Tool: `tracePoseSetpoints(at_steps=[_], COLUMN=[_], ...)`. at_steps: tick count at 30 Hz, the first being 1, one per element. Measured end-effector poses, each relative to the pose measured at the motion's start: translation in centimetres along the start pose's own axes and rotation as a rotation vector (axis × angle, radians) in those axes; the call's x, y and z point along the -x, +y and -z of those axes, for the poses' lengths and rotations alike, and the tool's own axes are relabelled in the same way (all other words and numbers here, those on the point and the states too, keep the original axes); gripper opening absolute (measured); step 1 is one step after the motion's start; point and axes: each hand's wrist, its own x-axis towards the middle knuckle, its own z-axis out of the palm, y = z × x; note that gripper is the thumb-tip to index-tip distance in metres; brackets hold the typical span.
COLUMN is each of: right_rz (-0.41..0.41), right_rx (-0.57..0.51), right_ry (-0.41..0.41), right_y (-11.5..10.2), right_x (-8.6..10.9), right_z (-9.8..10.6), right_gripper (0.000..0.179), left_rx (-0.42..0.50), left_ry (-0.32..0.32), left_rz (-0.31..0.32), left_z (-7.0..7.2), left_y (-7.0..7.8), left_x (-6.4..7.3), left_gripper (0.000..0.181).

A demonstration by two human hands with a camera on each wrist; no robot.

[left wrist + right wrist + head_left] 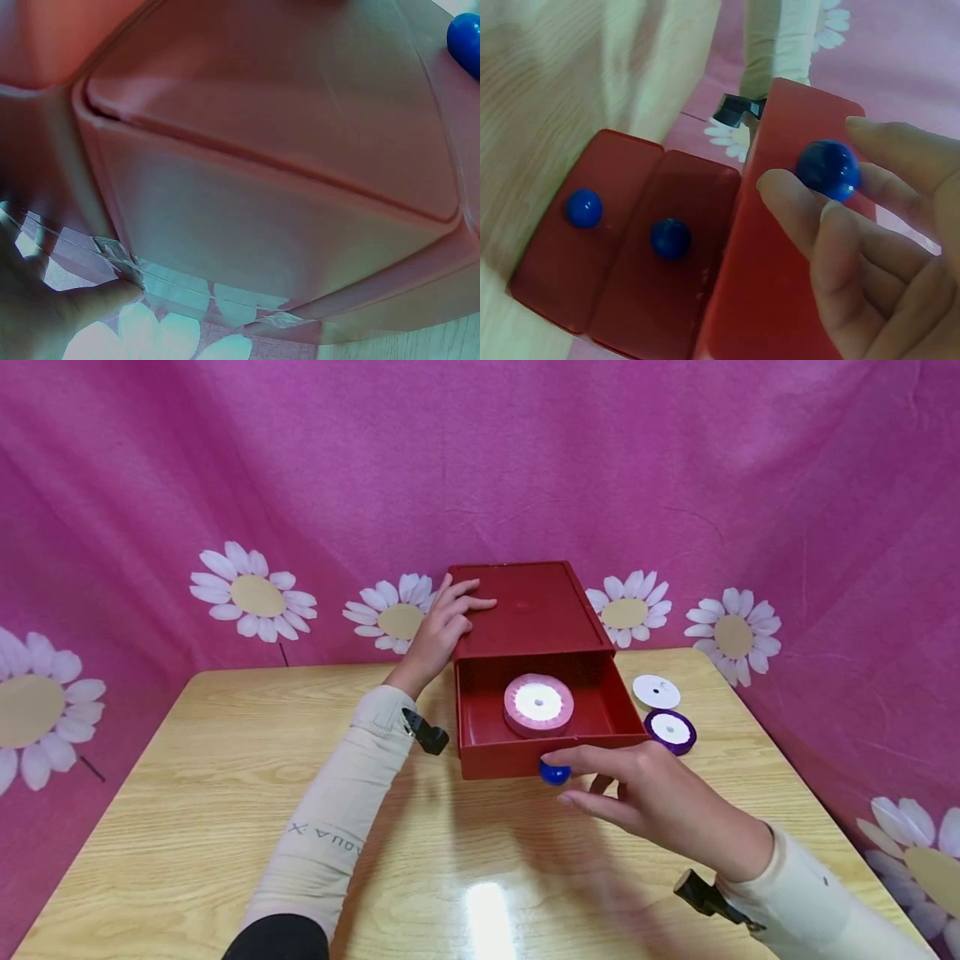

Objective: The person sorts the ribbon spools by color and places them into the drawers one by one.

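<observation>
Red plastic drawer [493,764]: drawn well out of its red box-shaped cabinet [532,610]. Pink ribbon spool with a white face [538,703] lies flat inside, near the front wall.

Right hand [648,789] grasps the round, glossy blue knob [555,775], index finger over its top; cannot tell whether the thumb touches.

Left hand [447,620] rests, fingers spread, on the cabinet's left edge and top; probably bracing.

Technique: guide the knob straight along the drawer's line, no twist; overdrawn, the drawer could tip. Press the cabinet steady against the wood-grain table [300,793].

Purple ribbon spool [672,731] and flat white disc [656,692] lie just right of the drawer; avoid brushing them.
</observation>
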Motion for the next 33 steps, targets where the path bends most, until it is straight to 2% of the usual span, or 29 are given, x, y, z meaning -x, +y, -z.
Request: tracePoseSetpoints(at_steps=[3, 8, 14, 18, 25, 33], right_rz=[-0.003, -0.066, -0.032, -0.024, -0.019, -0.067], right_rx=[-0.012, -0.054, -0.04, -0.024, -0.015, -0.044], right_ry=[0.004, 0.001, 0.109, 0.144, 0.158, 0.132], right_y=[0.1, 0.2, 0.5, 0.7, 0.9, 1.0], right_x=[0.0, 0.1, 0.2, 0.2, 0.3, 0.2], right_z=[-0.3, -0.9, -1.6, -1.8, -1.7, -1.6], right_gripper=[0.037, 0.037, 0.037, 0.039, 0.035, 0.034], left_rx=[0.002, 0.004, 0.005, 0.005, 0.004, -0.001], left_ry=[0.004, 0.0, -0.004, -0.003, 0.002, 0.001], left_rz=[-0.005, -0.002, 0.006, 0.007, 0.015, 0.022], left_z=[0.0, 0.1, 0.1, 0.1, 0.0, -0.1], left_y=[0.0, 0.0, 0.0, 0.0, 0.1, 0.0], left_x=[0.0, 0.0, 0.0, 0.0, 0.0, -0.1], left_gripper=[0.041, 0.041, 0.041, 0.041, 0.043, 0.043])
